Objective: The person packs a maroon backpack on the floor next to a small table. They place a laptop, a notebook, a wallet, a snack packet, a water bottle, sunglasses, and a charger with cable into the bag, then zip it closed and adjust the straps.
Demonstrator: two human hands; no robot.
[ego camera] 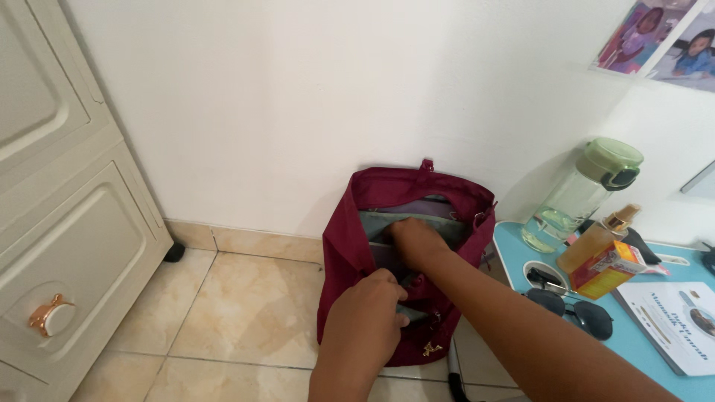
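Home bedroom: wardrobe [67, 186], wall photos [663, 37]

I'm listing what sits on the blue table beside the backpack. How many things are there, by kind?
Water bottle: 1
Amber bottle with gold cap: 1
Small orange and yellow box: 1
Sunglasses: 1
Booklet: 1
Total: 5, counting only what shows clearly on the blue table.

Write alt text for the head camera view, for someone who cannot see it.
Two hands work at an open maroon backpack standing on a tiled floor: the right hand reaches inside, the left hand grips its front edge. A blue table beside it holds a green-lidded bottle and sunglasses.
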